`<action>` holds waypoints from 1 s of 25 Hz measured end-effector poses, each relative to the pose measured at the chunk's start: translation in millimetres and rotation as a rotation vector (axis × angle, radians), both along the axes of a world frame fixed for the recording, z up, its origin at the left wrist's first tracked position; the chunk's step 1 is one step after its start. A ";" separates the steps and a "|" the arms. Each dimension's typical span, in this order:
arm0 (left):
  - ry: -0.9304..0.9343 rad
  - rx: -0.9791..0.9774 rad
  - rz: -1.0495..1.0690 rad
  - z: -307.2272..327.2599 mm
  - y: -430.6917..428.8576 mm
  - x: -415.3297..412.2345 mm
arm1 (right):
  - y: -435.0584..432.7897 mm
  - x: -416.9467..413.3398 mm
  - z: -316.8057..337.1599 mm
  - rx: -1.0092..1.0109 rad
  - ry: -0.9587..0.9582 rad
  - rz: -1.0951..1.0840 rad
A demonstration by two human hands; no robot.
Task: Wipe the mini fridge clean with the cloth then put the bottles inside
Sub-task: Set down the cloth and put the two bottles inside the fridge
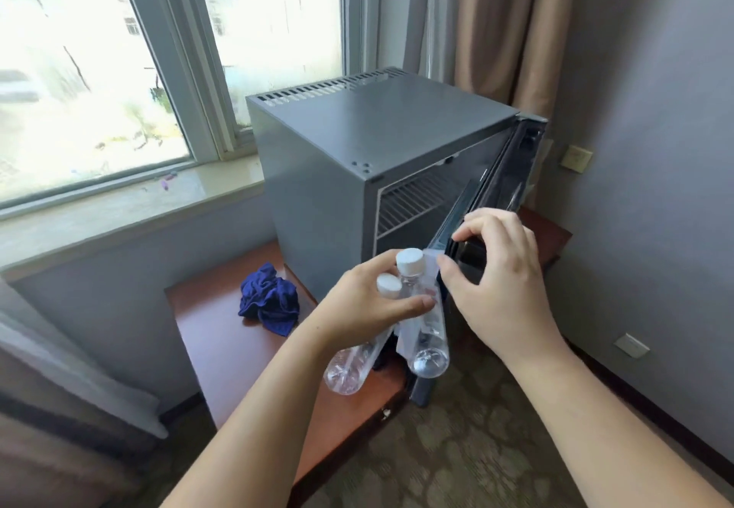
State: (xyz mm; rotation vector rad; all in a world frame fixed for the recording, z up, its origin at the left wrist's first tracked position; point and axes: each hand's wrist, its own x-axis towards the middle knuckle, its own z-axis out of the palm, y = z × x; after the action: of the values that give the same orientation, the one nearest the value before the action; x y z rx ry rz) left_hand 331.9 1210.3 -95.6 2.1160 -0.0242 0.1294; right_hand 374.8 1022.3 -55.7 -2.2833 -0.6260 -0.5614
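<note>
Beside the window [79, 70] the cloth [270, 299] lies crumpled on the tabletop [214, 340], wiping seemingly done. The left hand [365, 301] grips both bottles [427, 334], and fingers [476, 225] of the right hand [500, 273] clasp the mini fridge [349, 138] door [506, 174]; loading remains.

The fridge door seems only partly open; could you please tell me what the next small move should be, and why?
Probably swing the door wider with the right hand, whose grip is on its edge. The gap to the wire shelf looks narrow, and the left hand holds both bottles just outside it.
</note>
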 end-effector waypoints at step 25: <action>0.123 0.104 0.327 -31.9 -150.0 45.7 | -113.6 24.0 -6.2 0.021 0.415 0.386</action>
State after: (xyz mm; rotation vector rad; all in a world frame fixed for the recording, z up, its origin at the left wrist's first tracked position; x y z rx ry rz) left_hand 377.6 1060.2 -127.5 2.2142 0.3970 0.1955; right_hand 398.9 908.7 -62.0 -2.0929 -0.8126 0.0893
